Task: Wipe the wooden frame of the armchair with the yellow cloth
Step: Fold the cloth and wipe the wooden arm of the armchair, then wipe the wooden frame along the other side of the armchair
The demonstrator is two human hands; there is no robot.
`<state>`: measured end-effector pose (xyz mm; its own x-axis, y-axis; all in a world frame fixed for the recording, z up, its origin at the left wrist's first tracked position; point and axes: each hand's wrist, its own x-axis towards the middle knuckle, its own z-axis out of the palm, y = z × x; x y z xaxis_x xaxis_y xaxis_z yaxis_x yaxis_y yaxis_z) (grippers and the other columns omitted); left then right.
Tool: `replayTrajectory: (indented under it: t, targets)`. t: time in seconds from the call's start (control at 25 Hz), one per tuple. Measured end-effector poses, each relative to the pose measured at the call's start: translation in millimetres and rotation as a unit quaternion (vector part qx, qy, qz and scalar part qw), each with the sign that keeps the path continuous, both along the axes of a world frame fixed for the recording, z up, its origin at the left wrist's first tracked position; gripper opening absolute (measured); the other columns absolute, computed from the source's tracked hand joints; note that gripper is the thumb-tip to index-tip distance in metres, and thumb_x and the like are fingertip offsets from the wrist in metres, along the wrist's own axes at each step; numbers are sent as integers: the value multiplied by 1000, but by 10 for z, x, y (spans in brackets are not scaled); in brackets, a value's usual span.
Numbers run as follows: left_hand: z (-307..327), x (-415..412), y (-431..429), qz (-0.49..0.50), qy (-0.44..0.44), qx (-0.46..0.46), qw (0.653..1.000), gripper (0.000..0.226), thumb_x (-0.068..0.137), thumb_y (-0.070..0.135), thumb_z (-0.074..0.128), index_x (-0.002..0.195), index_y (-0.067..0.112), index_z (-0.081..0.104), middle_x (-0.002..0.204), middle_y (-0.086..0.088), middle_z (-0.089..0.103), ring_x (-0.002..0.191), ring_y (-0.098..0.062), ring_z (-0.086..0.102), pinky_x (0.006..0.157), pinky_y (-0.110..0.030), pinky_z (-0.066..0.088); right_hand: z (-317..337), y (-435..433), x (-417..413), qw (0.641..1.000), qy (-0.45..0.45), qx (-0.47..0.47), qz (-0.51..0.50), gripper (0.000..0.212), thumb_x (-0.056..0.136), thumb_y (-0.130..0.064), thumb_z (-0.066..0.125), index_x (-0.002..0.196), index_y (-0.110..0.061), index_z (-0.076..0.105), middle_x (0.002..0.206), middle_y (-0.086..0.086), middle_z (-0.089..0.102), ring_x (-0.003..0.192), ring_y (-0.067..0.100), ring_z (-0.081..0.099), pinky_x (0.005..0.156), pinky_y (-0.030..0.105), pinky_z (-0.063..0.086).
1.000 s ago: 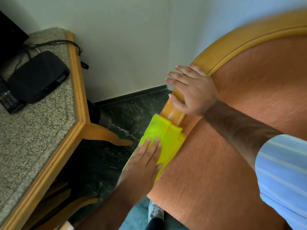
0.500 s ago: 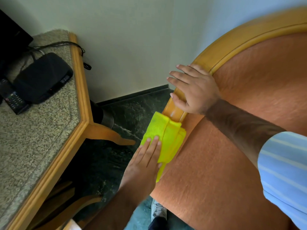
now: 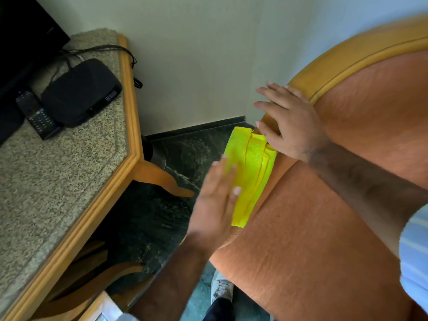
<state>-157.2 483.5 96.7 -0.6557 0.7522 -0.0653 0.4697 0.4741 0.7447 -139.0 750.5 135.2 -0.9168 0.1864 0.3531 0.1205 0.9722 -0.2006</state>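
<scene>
Step in hand: wiping the armchair's wooden frame point(image 3: 342, 56) along its left edge, partway down; the curved top rail beyond shows bare wood, not yet under the cloth.
Left hand point(image 3: 214, 205): nearest, blurred, fingers flat and spread, palm pressing the yellow cloth point(image 3: 251, 172) against the edge; a press, not a closed hold.
Yellow cloth: one, folded in several layers, draped over the frame edge between the two hands, its upper end touching the right thumb.
Right hand point(image 3: 289, 123): open, fingers splayed, resting on the frame just above the cloth, bracing the chair; it holds nothing.
Orange upholstery point(image 3: 324, 228): fills the right side, beside the cloth.
Next move, by my reading: slide the cloth up the rail, which calls for the right hand to lift clear.
Count: two hands, one cloth, one armchair.
Further off: one stone-topped side table point(image 3: 58, 181), bearing one black box point(image 3: 81, 93) and one remote point(image 3: 37, 114); a wall point(image 3: 196, 54) behind.
</scene>
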Motion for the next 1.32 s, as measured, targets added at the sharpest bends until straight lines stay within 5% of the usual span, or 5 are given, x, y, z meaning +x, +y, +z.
replayTrajectory:
  t: [0.16,0.32,0.64,0.92,1.32]
  targets:
    - [81,-149,-212,232,-254,-97,934,65,95,66,52,151,33,48,153,8,54,145,-16,47,113,-31,38,66,-556,419,936,134,-244,-218,44,95,-66,59,90,-22,63,87,2,64,83,18,61,74,20,44]
    - [24,-135,-304,242,-265,-105,928,34,88,60,69,106,32,76,105,14,76,105,-11,69,90,-37,56,-74,-875,556,823,-108,-472,-298,50,79,-75,70,65,-27,69,62,-4,72,60,5,68,58,27,48]
    - [446,143,-14,234,-290,14,928,10,88,23,81,91,24,72,92,0,81,89,-19,76,72,-31,58,133,-727,791,775,4,-579,-252,22,83,-26,86,98,-14,77,93,5,82,89,23,77,84,50,62]
    - [597,1360,724,85,-396,23,914,26,85,3,76,98,25,78,97,1,83,96,-21,76,84,-41,59,581,-261,2455,715,130,-631,-272,30,87,7,74,94,-23,74,91,-3,76,84,8,68,79,27,56]
    - [641,3619,1461,-190,-453,-89,866,18,86,9,82,83,25,74,88,3,80,86,-17,79,68,-37,67,897,-158,5254,685,163,-481,-522,41,89,-2,76,98,-41,69,95,-20,76,89,-3,72,86,21,58]
